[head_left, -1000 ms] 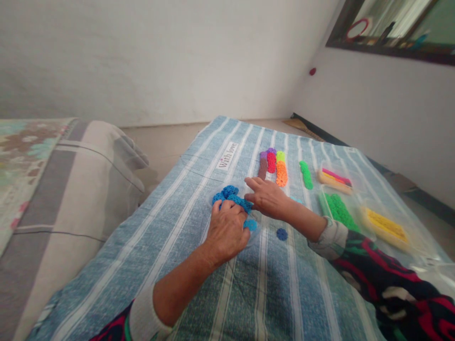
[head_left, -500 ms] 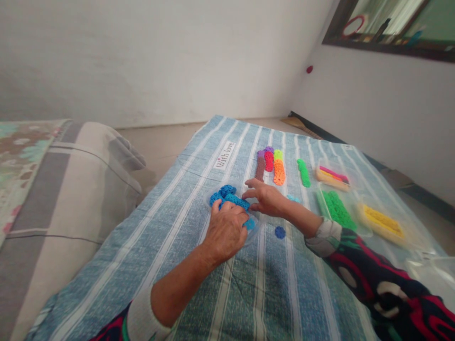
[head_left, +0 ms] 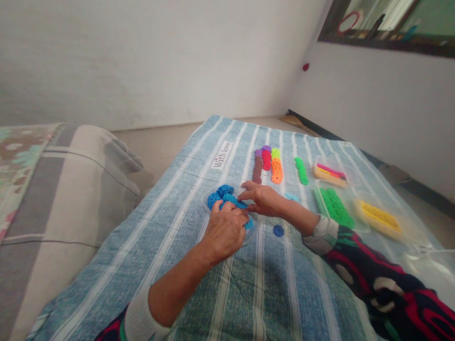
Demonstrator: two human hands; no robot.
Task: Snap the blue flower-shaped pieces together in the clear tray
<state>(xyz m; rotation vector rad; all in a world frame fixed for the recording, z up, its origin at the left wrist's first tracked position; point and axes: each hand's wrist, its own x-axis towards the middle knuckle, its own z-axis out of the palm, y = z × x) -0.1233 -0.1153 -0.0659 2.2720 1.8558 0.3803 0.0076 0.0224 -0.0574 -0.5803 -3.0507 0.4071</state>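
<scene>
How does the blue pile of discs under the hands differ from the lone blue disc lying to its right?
The blue pile is many discs heaped together, while the lone blue disc is single and flat. The left hand and right hand both touch the pile; nothing touches the lone disc. The pile sits in a clear dish; the lone disc lies on the striped cloth. Both share the same blue, lacy look.
</scene>
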